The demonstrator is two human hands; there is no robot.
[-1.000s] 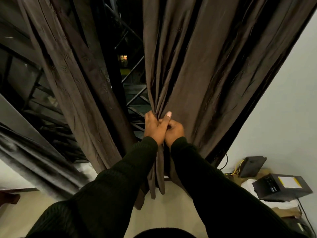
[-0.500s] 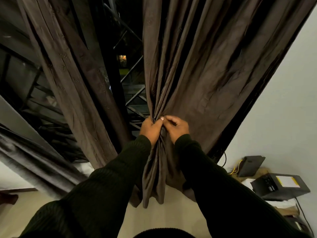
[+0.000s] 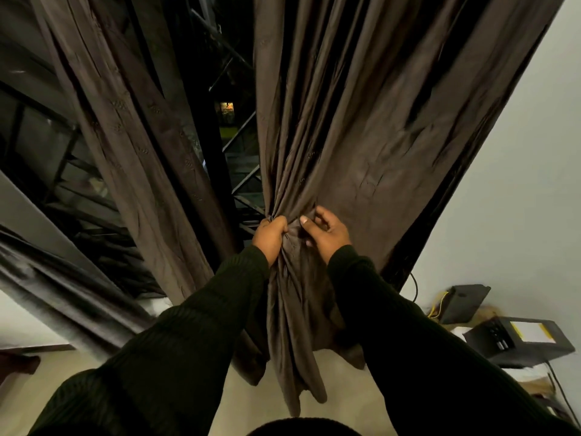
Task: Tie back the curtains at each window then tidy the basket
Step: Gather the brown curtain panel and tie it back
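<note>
A dark brown curtain (image 3: 361,136) hangs on the right side of the window and is bunched into folds at waist height. My left hand (image 3: 270,236) grips the gathered folds from the left. My right hand (image 3: 327,231) sits just to its right, fingers curled into the cloth at the bunch. Below the hands the curtain's lower part (image 3: 295,335) hangs in a loose tail. A second brown curtain (image 3: 132,146) hangs to the left, untouched. No basket is in view.
A dark window with metal bars (image 3: 245,171) shows between the curtains. At the right, by the white wall (image 3: 518,184), stand a black box with a yellow label (image 3: 518,341) and a smaller black device (image 3: 465,302) with cables. Pale floor lies below.
My hands have moved slightly apart, the right hand shifting right along the bunch. More cloth is gathered, and the tail below hangs fuller and lower.
</note>
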